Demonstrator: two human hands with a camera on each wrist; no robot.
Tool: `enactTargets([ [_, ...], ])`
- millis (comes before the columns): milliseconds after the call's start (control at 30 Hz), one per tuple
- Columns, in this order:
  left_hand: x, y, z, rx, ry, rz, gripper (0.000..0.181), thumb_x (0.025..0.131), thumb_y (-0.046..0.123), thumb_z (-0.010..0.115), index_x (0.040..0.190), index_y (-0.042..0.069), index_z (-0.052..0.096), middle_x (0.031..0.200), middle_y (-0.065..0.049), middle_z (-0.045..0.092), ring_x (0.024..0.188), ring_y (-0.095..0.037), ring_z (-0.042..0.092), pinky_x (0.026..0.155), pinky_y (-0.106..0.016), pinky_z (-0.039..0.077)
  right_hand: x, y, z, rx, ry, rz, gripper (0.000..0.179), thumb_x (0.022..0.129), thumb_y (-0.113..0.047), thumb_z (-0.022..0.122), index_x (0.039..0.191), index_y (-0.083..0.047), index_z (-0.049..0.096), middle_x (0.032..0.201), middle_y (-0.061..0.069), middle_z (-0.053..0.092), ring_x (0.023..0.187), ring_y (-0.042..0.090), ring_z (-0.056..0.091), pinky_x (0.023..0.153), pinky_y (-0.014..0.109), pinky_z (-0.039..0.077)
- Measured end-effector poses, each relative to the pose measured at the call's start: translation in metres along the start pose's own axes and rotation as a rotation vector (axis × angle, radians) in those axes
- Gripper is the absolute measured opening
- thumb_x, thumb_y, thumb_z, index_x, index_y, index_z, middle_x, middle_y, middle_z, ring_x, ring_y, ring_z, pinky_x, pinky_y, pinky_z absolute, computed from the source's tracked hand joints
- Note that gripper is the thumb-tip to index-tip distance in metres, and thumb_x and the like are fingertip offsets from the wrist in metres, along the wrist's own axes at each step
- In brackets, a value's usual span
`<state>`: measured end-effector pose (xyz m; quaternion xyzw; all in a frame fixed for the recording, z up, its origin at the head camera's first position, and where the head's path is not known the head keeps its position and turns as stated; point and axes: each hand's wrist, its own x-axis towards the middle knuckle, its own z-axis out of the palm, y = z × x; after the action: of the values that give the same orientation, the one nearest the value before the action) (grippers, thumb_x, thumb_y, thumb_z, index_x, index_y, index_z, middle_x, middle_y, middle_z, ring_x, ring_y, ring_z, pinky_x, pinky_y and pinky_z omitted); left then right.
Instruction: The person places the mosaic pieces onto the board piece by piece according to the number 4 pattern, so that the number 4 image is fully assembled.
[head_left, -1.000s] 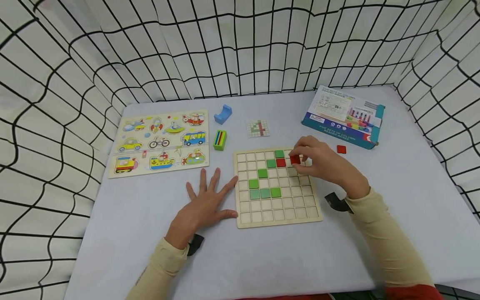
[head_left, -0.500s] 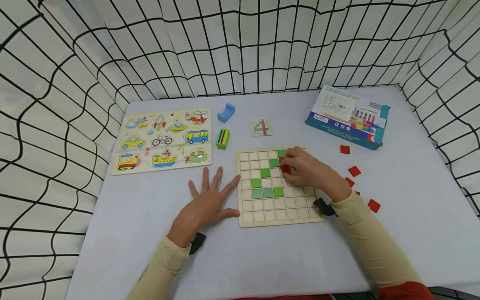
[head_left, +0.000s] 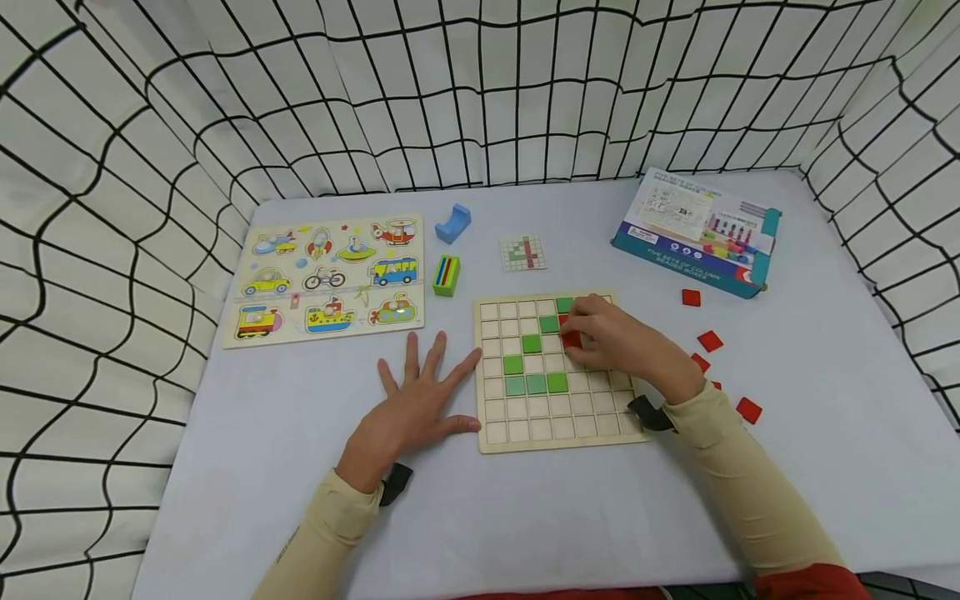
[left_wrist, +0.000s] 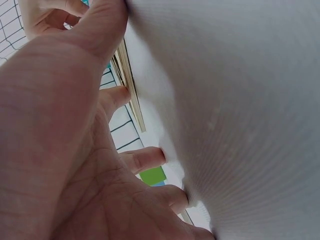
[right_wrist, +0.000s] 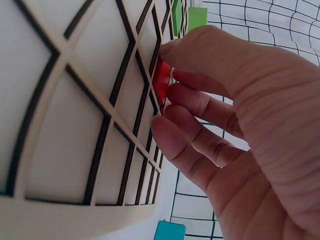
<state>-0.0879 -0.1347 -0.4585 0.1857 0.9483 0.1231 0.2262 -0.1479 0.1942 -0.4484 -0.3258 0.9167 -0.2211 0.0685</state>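
Observation:
A wooden grid board lies on the white table. Several green tiles sit in its cells, and another red tile is partly hidden behind the fingers. My right hand pinches a red square tile between thumb and fingers, low over a cell in the board's upper part. Whether the tile is fully down in the cell, I cannot tell. With fingers spread, my left hand rests flat on the table, thumb and index fingertip touching the board's left edge.
Several loose red tiles lie right of the board. Behind it are a small pattern card, a striped green block and a blue curved block. A vehicle puzzle board lies left, a box back right.
My right hand moved left and slightly down with the red tile onto a cell beneath the placed red one, then stayed there. The loose red tiles came into sight. My left hand stayed still.

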Motion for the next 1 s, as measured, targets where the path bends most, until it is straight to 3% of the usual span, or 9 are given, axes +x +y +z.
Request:
enactTargets([
  [167,0.001,0.0,0.0,0.002,0.003,0.004,0.099,0.092,0.06,0.077,0.172,0.036,0.023,0.181,-0.023,-0.001,0.162,-0.059,-0.017,0.115,-0.092,0.0,-0.008,0.004,-0.012,-0.02,0.055,0.014,0.026,0.095,-0.012,0.082,0.118,-0.001,0.08,0.117,0.017,0.067,0.109,0.029,0.058,0.091,0.043,0.061],
  [300,0.001,0.0,0.001,0.001,0.001,0.008,0.099,0.092,0.06,0.076,0.172,0.035,0.022,0.181,-0.023,-0.001,0.162,-0.059,-0.017,0.115,-0.092,0.0,-0.024,0.011,-0.034,-0.042,0.206,0.029,0.024,0.092,-0.007,0.083,0.115,-0.002,0.081,0.115,0.016,0.069,0.107,0.028,0.062,0.084,0.044,0.064],
  [467,0.001,0.0,-0.001,0.007,0.0,0.007,0.099,0.093,0.06,0.076,0.172,0.035,0.022,0.181,-0.023,-0.002,0.162,-0.059,-0.017,0.115,-0.092,0.0,-0.05,0.02,-0.065,-0.033,0.46,-0.012,0.031,0.085,0.004,0.087,0.115,-0.002,0.08,0.117,0.014,0.073,0.09,0.02,0.069,0.077,0.014,0.056],
  [567,0.0,0.001,-0.002,0.014,0.001,0.008,0.099,0.093,0.061,0.076,0.172,0.035,0.022,0.181,-0.024,-0.001,0.162,-0.059,-0.016,0.115,-0.092,0.001,-0.066,0.024,-0.082,0.003,0.577,-0.022,0.036,0.082,0.011,0.085,0.116,-0.001,0.08,0.119,0.014,0.075,0.089,0.001,0.065,0.082,0.001,0.047],
  [633,0.0,0.001,-0.002,0.015,0.0,0.008,0.099,0.092,0.061,0.076,0.172,0.034,0.023,0.181,-0.024,-0.001,0.162,-0.06,-0.016,0.115,-0.092,0.001,-0.078,0.026,-0.091,0.009,0.64,-0.006,0.038,0.081,0.015,0.083,0.116,0.0,0.08,0.119,0.016,0.075,0.093,-0.009,0.061,0.085,0.0,0.045],
  [733,0.0,0.001,-0.002,0.014,-0.001,0.006,0.1,0.092,0.06,0.077,0.172,0.034,0.023,0.181,-0.024,0.0,0.162,-0.06,-0.015,0.115,-0.092,0.001,-0.094,0.027,-0.1,0.006,0.694,0.048,0.039,0.08,0.018,0.082,0.116,0.002,0.08,0.12,0.017,0.075,0.102,-0.018,0.056,0.09,0.0,0.044],
  [900,-0.001,0.001,-0.002,0.014,-0.004,0.004,0.099,0.092,0.06,0.077,0.172,0.034,0.023,0.181,-0.024,0.0,0.162,-0.06,-0.015,0.115,-0.092,0.001,-0.117,0.028,-0.112,-0.017,0.701,0.135,0.04,0.083,0.015,0.083,0.12,0.003,0.079,0.122,0.017,0.074,0.113,-0.017,0.056,0.092,-0.003,0.043],
  [1000,0.0,0.001,-0.001,0.015,-0.004,0.006,0.1,0.092,0.06,0.076,0.172,0.034,0.023,0.181,-0.024,0.0,0.162,-0.06,-0.015,0.115,-0.092,0.001,-0.128,0.028,-0.116,-0.023,0.691,0.145,0.044,0.081,0.018,0.082,0.122,0.004,0.077,0.124,0.018,0.072,0.119,-0.015,0.056,0.09,-0.003,0.043],
])
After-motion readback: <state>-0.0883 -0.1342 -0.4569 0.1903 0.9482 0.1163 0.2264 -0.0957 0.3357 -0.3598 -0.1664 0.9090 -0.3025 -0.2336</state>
